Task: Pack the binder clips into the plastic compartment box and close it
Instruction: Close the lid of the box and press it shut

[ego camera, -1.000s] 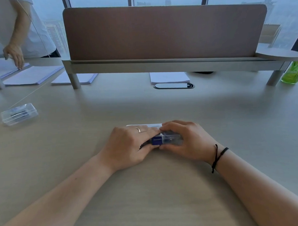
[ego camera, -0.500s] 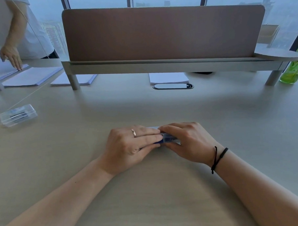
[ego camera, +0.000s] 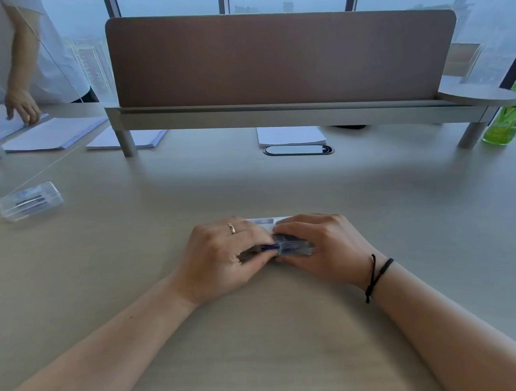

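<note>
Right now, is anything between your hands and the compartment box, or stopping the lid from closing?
Nothing visible. The left hand and right hand both already grip the plastic compartment box directly on the table. The fingers hide most of the lid seam, so I cannot tell whether a clip sticks out.

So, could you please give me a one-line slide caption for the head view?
Both hands, left and right, grip a small clear plastic box on the pale desk.

Brown desk divider [ego camera: 280, 58] on a grey shelf; paper stacks [ego camera: 56, 134] at left, notepad [ego camera: 291, 135] above cable grommet [ego camera: 298, 150], green bottle [ego camera: 506, 119] at right; bystander's hand [ego camera: 22, 106] on papers.
</note>
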The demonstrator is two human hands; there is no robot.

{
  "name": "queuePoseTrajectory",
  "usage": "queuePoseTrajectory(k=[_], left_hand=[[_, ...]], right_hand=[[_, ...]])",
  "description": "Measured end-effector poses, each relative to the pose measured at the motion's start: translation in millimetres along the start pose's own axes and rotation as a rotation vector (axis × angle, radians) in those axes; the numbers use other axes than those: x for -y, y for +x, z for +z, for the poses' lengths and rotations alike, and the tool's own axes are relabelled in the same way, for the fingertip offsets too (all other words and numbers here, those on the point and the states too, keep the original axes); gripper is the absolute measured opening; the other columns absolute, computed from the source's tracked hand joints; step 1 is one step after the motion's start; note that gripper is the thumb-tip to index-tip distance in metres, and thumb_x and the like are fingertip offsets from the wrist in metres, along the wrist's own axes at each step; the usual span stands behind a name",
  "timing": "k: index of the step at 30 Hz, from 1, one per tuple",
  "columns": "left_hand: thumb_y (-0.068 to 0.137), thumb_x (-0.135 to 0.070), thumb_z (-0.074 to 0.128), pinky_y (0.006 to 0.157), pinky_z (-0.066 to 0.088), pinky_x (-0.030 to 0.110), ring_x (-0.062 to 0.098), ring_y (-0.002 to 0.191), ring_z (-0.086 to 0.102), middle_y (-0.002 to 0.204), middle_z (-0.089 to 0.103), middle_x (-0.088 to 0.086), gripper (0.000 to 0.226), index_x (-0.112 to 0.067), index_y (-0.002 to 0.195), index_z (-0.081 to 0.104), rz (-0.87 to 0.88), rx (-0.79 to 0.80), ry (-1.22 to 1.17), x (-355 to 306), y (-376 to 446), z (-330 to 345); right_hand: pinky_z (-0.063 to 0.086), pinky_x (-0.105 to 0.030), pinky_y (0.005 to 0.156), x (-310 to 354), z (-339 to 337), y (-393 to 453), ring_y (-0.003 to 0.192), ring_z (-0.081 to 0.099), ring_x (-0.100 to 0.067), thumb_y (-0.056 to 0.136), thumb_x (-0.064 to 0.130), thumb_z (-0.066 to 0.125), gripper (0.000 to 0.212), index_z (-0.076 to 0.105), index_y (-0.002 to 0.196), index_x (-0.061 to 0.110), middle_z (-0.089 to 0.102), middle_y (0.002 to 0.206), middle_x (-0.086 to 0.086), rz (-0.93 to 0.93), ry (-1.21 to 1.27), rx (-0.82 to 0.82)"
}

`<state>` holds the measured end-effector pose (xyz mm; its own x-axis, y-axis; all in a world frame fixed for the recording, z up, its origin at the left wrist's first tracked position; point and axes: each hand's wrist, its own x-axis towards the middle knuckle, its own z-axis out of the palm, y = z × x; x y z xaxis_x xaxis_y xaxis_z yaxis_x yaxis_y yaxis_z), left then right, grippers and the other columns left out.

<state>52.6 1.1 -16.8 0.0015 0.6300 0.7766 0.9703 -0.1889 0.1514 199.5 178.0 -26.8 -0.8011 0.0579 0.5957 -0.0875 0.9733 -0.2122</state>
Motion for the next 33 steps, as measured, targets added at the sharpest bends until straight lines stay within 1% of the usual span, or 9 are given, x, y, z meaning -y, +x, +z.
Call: queuePoseTrajectory(k=[5,11,18,21,23,26,29,31,33], left_hand=[[0.085,-0.03,0.079,0.093,0.053,0.031,0.007,0.093,0.069,0.097,0.075,-0.013,0.01,-0.021,0.088,0.08,-0.072,0.137,-0.079,10,-7,0],[0.082,-0.034,0.077,0.092,0.051,0.023,0.003,0.099,0.066,0.101,0.075,-0.013,0.014,-0.022,0.088,0.081,-0.155,0.233,-0.146,19,-13,2],[0.079,-0.019,0.08,0.095,0.049,0.022,0.0,0.107,0.064,0.111,0.073,-0.012,0.018,-0.024,0.096,0.081,-0.194,0.24,-0.173,25,-14,2],[0.076,-0.029,0.084,0.102,0.046,0.025,0.001,0.121,0.059,0.121,0.07,-0.009,0.025,-0.026,0.1,0.079,-0.241,0.209,-0.136,29,-13,-3],[0.073,-0.041,0.084,0.109,0.042,0.028,-0.002,0.13,0.051,0.132,0.064,-0.012,0.04,-0.031,0.11,0.075,-0.325,0.275,-0.143,34,-14,-6],[0.071,-0.062,0.073,0.119,0.03,0.032,0.0,0.144,0.032,0.152,0.043,-0.019,0.06,-0.045,0.127,0.062,-0.427,0.423,-0.103,40,-16,-7],[0.068,-0.075,0.065,0.121,0.019,0.03,0.005,0.15,0.016,0.162,0.021,-0.015,0.072,-0.055,0.135,0.049,-0.524,0.53,-0.079,45,-14,-8],[0.068,-0.075,0.067,0.12,0.021,0.03,0.007,0.149,0.018,0.163,0.018,-0.013,0.076,-0.058,0.138,0.044,-0.554,0.578,-0.088,49,-13,-9],[0.066,-0.078,0.066,0.12,0.027,0.032,0.004,0.145,0.025,0.159,0.023,-0.018,0.075,-0.061,0.135,0.044,-0.545,0.585,-0.09,53,-13,-9]], right_hand=[[0.052,-0.032,0.092,-2,5,-4,0.115,0.06,-0.009,0.078,0.052,0.073,0.046,0.067,0.119,0.031,0.064,0.123,0.014,0.051,0.03,0.119],[0.048,-0.029,0.099,-2,4,-6,0.122,0.054,-0.006,0.08,0.053,0.07,0.046,0.065,0.122,0.035,0.061,0.128,0.014,0.105,0.062,0.164],[0.052,-0.032,0.095,1,0,-7,0.116,0.06,-0.005,0.082,0.051,0.069,0.035,0.072,0.111,0.031,0.067,0.121,0.014,0.154,0.065,0.129],[0.053,-0.033,0.093,0,-1,-5,0.114,0.061,-0.006,0.083,0.048,0.069,0.032,0.074,0.108,0.027,0.069,0.116,0.015,0.15,0.053,0.118],[0.05,-0.032,0.097,-1,-2,-5,0.115,0.06,-0.007,0.082,0.053,0.068,0.039,0.071,0.112,0.028,0.067,0.119,0.014,0.153,0.043,0.144],[0.044,-0.027,0.104,-1,-4,-4,0.118,0.056,-0.006,0.079,0.057,0.069,0.045,0.069,0.116,0.032,0.063,0.126,0.012,0.175,0.018,0.176],[0.039,-0.026,0.106,2,-3,-3,0.121,0.05,-0.004,0.078,0.056,0.07,0.042,0.07,0.112,0.032,0.059,0.131,0.011,0.23,0.052,0.175],[0.039,-0.027,0.107,3,-1,-1,0.128,0.048,-0.008,0.078,0.053,0.072,0.036,0.069,0.107,0.03,0.055,0.137,0.009,0.295,0.13,0.177],[0.035,-0.028,0.111,5,2,2,0.14,0.037,-0.01,0.079,0.051,0.072,0.033,0.066,0.103,0.03,0.048,0.146,0.006,0.358,0.194,0.209]])
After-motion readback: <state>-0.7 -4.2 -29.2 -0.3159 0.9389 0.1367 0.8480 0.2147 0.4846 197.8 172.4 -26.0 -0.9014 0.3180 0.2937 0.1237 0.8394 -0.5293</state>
